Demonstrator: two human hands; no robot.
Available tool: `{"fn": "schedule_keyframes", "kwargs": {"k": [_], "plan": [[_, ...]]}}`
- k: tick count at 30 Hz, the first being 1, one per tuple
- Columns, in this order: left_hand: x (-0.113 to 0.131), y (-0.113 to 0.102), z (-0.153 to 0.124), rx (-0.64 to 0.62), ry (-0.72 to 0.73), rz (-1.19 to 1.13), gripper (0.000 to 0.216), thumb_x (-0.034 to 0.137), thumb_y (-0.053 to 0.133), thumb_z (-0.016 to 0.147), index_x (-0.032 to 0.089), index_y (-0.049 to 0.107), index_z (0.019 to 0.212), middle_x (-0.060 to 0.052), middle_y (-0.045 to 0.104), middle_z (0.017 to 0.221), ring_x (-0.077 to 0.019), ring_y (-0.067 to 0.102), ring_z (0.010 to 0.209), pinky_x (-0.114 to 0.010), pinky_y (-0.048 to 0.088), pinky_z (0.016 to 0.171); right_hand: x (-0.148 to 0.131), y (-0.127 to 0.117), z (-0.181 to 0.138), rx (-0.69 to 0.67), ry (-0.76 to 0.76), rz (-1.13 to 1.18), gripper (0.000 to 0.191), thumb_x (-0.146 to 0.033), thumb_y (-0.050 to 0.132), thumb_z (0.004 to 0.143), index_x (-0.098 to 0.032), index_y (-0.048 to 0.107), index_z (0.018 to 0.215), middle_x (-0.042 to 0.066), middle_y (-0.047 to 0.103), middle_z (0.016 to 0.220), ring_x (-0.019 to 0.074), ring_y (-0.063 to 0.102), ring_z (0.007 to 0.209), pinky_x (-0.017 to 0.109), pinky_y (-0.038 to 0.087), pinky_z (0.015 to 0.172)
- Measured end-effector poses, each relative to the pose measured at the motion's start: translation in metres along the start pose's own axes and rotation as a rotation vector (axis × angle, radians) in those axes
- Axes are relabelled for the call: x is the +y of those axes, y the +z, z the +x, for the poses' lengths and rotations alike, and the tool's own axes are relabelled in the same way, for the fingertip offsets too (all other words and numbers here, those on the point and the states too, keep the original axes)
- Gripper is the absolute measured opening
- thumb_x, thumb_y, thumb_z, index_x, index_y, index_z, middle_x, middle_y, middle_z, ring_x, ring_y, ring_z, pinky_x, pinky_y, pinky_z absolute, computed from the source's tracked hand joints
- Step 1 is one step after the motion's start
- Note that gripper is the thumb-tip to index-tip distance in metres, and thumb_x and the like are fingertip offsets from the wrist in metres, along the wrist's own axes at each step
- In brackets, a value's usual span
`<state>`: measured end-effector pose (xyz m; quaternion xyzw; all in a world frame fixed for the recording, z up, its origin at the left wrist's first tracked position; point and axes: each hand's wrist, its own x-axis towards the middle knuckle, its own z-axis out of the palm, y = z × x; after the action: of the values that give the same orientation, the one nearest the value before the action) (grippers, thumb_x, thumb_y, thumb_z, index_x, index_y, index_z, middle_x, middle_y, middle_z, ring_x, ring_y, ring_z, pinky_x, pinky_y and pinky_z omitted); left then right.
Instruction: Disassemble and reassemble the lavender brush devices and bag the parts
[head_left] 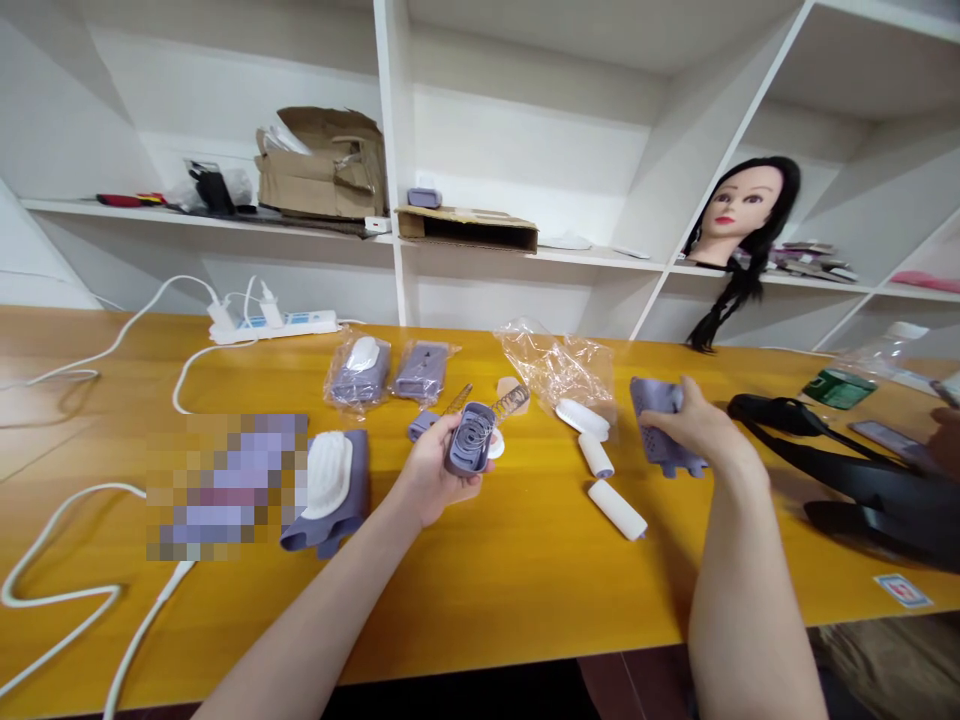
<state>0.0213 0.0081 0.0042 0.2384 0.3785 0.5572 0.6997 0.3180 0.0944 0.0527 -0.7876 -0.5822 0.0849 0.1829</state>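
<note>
My left hand (435, 475) is closed around a small purple housing (470, 440) with a metal spring (508, 403) sticking out of its top, held just above the yellow table (480, 590). My right hand (694, 425) reaches right and rests its fingers on a flat purple perforated part (654, 428) lying on the table. Two white cylinders (616, 508) and a white bristle pad (583, 418) lie between my hands. A purple piece with a white ribbed insert (330, 480) sits left of my left hand.
Bagged purple parts (361, 372) and a crumpled clear bag (559, 365) lie further back. A white power strip (274, 325) with cables sits at back left. A black strap device (862, 480) lies at the right. Shelves behind hold cardboard boxes (322, 165) and a mannequin head (742, 215).
</note>
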Motion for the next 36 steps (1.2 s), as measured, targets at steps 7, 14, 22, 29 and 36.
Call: {"fn": "schedule_keyframes", "kwargs": {"k": [7, 14, 22, 29, 36], "plan": [[0.001, 0.001, 0.001, 0.125, 0.097, -0.065, 0.021, 0.026, 0.041, 0.087, 0.013, 0.057, 0.086, -0.006, 0.064, 0.068, -0.0169, 0.060, 0.049, -0.024, 0.038, 0.041, -0.037, -0.009, -0.031, 0.230, -0.515, 1.286, 0.060, -0.023, 0.070, 0.059, -0.038, 0.046, 0.112, -0.001, 0.054, 0.094, 0.0142, 0.056, 0.074, 0.026, 0.048, 0.057], [0.003, -0.007, 0.006, 0.355, 0.325, -0.137, 0.010, 0.026, 0.047, 0.085, 0.022, 0.051, 0.094, 0.000, 0.063, 0.085, -0.0148, 0.065, 0.070, -0.029, 0.049, 0.065, -0.063, 0.003, -0.057, 0.273, -0.534, 1.556, 0.040, -0.020, 0.070, 0.059, -0.029, 0.044, 0.088, -0.006, 0.047, 0.081, 0.0103, 0.052, 0.065, 0.029, 0.051, 0.061], [-0.003, -0.005, 0.007, 0.370, 0.524, -0.039, 0.033, 0.033, 0.060, 0.070, 0.025, 0.050, 0.101, 0.000, 0.057, 0.095, -0.0144, 0.059, 0.073, -0.025, 0.047, 0.056, -0.076, 0.023, -0.056, 0.169, -0.359, 1.613, 0.049, -0.031, 0.084, 0.048, -0.023, 0.050, 0.084, -0.005, 0.052, 0.082, 0.0112, 0.056, 0.065, 0.031, 0.055, 0.057], [-0.004, -0.006, 0.010, 0.398, 0.658, -0.028, 0.034, 0.030, 0.060, 0.073, 0.025, 0.050, 0.105, -0.001, 0.057, 0.093, -0.0141, 0.056, 0.079, -0.024, 0.047, 0.062, -0.073, 0.029, -0.041, 0.220, -0.226, 1.538, 0.051, -0.041, 0.083, 0.046, -0.021, 0.054, 0.083, -0.003, 0.057, 0.078, 0.0095, 0.053, 0.055, 0.021, 0.045, 0.042], [-0.011, -0.013, 0.015, 0.430, 0.880, 0.188, 0.038, 0.030, 0.057, 0.080, 0.028, 0.050, 0.117, -0.002, 0.058, 0.106, -0.0157, 0.055, 0.094, -0.028, 0.044, 0.084, -0.077, 0.041, -0.040, 0.061, -0.101, 1.545, 0.055, -0.052, 0.082, 0.046, -0.020, 0.057, 0.083, -0.004, 0.054, 0.069, 0.0068, 0.046, 0.049, 0.017, 0.037, 0.036]]}}
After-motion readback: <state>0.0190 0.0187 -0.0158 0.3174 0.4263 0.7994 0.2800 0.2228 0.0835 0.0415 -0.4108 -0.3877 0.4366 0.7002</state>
